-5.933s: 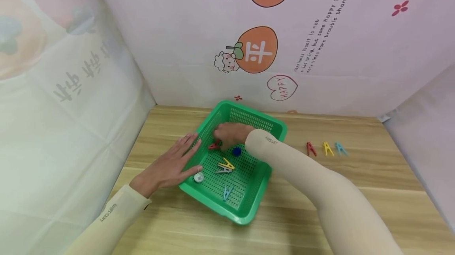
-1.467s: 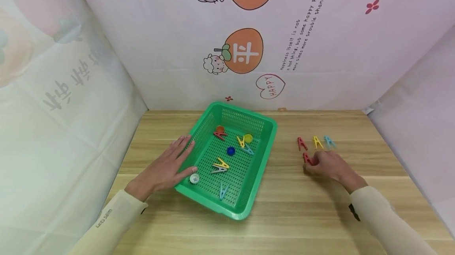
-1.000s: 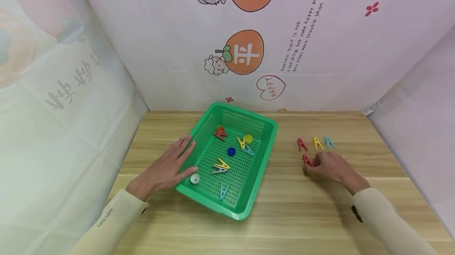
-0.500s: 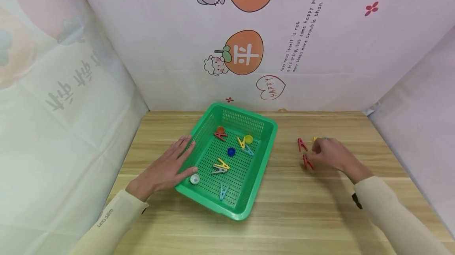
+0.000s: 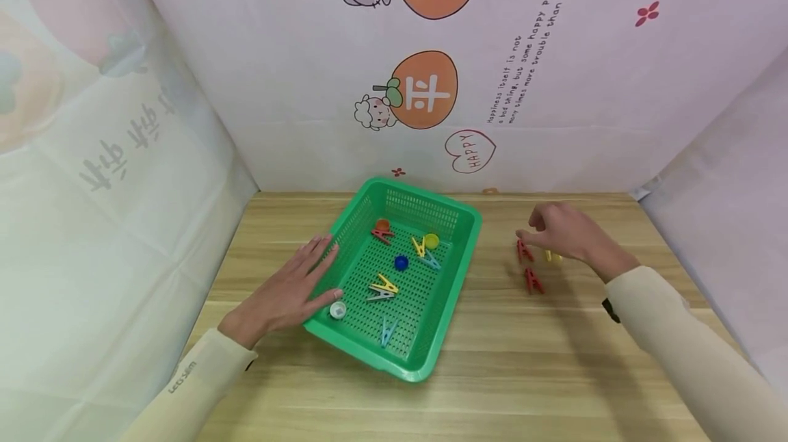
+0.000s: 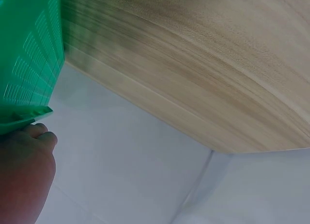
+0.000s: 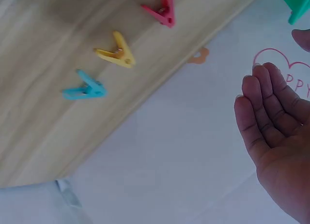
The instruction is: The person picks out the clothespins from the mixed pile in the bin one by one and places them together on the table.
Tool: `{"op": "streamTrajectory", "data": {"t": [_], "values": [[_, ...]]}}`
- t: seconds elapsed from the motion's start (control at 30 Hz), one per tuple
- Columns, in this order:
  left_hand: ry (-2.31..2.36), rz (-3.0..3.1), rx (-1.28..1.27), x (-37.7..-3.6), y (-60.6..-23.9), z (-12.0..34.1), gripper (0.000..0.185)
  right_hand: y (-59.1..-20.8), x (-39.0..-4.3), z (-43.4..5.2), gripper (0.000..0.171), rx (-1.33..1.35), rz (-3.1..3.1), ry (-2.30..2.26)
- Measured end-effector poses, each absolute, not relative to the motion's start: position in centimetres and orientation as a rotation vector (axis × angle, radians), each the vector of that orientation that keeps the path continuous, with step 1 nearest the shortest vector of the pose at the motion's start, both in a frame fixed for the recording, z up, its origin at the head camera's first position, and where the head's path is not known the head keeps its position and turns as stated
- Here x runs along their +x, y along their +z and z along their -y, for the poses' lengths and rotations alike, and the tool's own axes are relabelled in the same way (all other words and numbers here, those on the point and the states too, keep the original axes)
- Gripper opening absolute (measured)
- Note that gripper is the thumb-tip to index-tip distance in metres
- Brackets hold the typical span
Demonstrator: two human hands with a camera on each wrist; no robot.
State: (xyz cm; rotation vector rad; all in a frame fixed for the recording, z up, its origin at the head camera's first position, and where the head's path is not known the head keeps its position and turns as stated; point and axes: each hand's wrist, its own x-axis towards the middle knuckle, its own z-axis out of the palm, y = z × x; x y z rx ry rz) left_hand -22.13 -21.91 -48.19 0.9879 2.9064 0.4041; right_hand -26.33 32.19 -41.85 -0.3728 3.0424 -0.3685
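My left hand [image 5: 280, 302] rests on the left rim of the green basket [image 5: 457, 284], fingers straight. Above the clothespins at the right of the table hovers my right hand [image 5: 569, 233], with nothing in its relaxed fingers. Below it lie two red clothespins, a nearer one [image 5: 533, 281] and a farther one [image 5: 524, 251] partly overlapped by the thumb. A yellow clothespin [image 7: 117, 52] and a light blue clothespin [image 7: 85, 86] sit beside them in the right wrist view. The hand hides the light blue one in the head view.
The basket holds several clothespins, among them a red one [image 5: 383, 235] and a light blue one [image 5: 386, 331]. Orange [image 5: 382, 224], yellow [image 5: 431, 241], blue [image 5: 401, 263] and white caps [image 5: 338, 310] lie there too. A printed cloth wall [image 5: 345, 141] stands behind the table.
My right hand has gone from a red clothespin in the basket to the table, let go of one in front of the other red one, and risen away toward the back. My left hand stays put.
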Motion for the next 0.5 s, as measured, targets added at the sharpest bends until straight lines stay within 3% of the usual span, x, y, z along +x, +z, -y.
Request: {"op": "streamTrajectory", "data": {"t": [0.5], "values": [[0.397,-2.9,1.005,-22.4,-48.3,22.0,0.088,-38.6,-29.2,-25.2,0.041,-0.602,-3.055,-0.273]]}}
